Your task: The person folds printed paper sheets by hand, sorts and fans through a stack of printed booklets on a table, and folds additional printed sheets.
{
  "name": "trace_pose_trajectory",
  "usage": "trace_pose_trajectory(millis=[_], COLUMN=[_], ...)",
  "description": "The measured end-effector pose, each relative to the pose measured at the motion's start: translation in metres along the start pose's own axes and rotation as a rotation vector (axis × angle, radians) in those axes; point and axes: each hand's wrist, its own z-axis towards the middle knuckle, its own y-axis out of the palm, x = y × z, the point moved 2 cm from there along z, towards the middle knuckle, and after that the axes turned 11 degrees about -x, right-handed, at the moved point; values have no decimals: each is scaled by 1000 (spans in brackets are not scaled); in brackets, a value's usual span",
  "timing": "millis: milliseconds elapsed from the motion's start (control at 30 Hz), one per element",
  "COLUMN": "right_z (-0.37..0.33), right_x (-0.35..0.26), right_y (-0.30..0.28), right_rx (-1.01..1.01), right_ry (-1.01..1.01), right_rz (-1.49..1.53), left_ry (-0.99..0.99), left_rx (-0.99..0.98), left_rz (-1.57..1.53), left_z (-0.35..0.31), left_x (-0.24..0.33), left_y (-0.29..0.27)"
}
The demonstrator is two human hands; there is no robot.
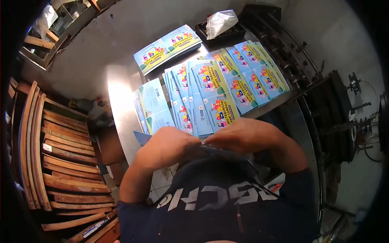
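Observation:
At the near edge of the metal table (121,109), my left hand (176,141) and my right hand (235,137) meet, their fingers curled inward and closed. What they pinch, if anything, is hidden behind the backs of the hands. A blue booklet corner (142,138) shows beside my left hand. Just beyond both hands lie overlapping blue and yellow printed booklets (210,81), fanned out in a row. To their left is a pile of pale blue booklets (156,101), and to their right more fanned booklets (255,73).
A stack of printed covers (168,46) sits at the table's far side. Behind it, a black box (229,35) holds a crumpled plastic bag (221,23). Dark machinery (289,56) borders the table on the right. A wooden slatted rack (69,158) stands at the left.

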Motion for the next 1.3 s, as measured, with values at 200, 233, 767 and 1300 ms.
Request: trace_pose_trajectory(millis=[200, 233, 767, 1300], right_z=[9, 12, 11, -66], right_x=[1, 5, 21, 88], right_y=[0, 2, 25, 96], right_rx=[47, 86, 733, 991], right_ry=[-175, -181, -650, 35], right_rz=[-154, -147, -451, 898], left_ry=[167, 174, 282, -19], left_rx=[62, 48, -19, 446], left_rz=[-58, -61, -437, -945], left_z=[-3, -3, 14, 82], left_x=[-2, -1, 0, 13], left_y=[-12, -14, -11, 14])
